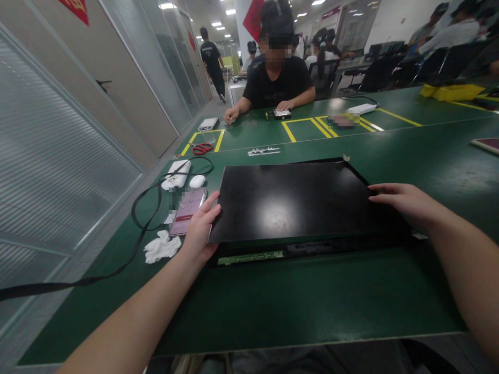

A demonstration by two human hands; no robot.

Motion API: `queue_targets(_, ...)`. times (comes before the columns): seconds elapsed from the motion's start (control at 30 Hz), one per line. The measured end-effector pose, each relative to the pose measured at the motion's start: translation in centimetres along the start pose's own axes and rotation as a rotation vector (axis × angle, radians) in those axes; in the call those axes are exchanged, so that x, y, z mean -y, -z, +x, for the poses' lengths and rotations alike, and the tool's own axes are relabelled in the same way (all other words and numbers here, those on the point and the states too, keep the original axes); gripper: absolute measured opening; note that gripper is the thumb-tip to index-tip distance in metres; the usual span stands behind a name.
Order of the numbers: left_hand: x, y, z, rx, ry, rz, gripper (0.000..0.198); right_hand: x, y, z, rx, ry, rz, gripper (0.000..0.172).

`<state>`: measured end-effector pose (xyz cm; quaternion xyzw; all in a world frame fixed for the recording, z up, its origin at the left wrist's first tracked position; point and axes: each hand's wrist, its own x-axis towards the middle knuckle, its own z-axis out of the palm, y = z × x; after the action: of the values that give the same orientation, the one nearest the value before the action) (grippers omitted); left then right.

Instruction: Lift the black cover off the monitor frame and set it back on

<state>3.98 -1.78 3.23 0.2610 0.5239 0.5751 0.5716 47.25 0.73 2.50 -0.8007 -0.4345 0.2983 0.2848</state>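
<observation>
One flat black panel (304, 200) gleams near its middle.

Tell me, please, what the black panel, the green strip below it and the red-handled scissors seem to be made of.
Black panel: probably glass or plastic, semi-gloss, given its soft bright reflection.
Green strip: likely circuit-board laminate, finish unclear, from its patterned green face.
Scissors: handles apparently smooth plastic, being evenly red.

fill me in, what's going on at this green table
A person's left hand and right hand hold a black panel by opposite edges. It is over a black frame, with a green circuit strip showing along the near side. A phone lies by the left hand; a co-worker is across the table.
</observation>
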Motion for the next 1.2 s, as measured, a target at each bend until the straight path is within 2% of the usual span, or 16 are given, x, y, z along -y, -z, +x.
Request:
queue_targets(0.07,-0.1,0.0,0.0,0.002,0.006,-0.006,0.061,-0.1,0.0,0.1,0.044,-0.067,0.204,0.038)
queue_targets(0.17,-0.1,0.1,0.1,0.007,0.011,-0.007,0.062,-0.5,0.0,0.4,0.064,-0.117,0.349,0.034)
queue_targets(0.37,-0.1,0.1,0.0,0.025,0.003,0.03,0.065,-1.2,-0.2,1.0,0.023,-0.064,0.433,0.031)
queue_targets(0.57,0.0,0.2,0.1,0.015,-0.006,0.016,0.062,-1.2,0.1,1.0,0.093,-0.132,0.482,0.032)
queue_targets(0.87,-0.1,0.0,-0.2,0.058,-0.009,0.021,0.066,-2.3,0.1,2.6,0.055,0.001,0.377,0.025)
queue_targets(1.0,0.0,-0.1,-0.3,0.062,-0.001,0.023,0.066,-2.2,-0.2,2.3,0.063,0.011,0.326,0.03)
queue_targets(1.2,0.4,0.0,-0.2,0.09,-0.007,0.041,0.066,-2.1,-0.5,2.6,-0.049,0.31,-0.305,0.033)
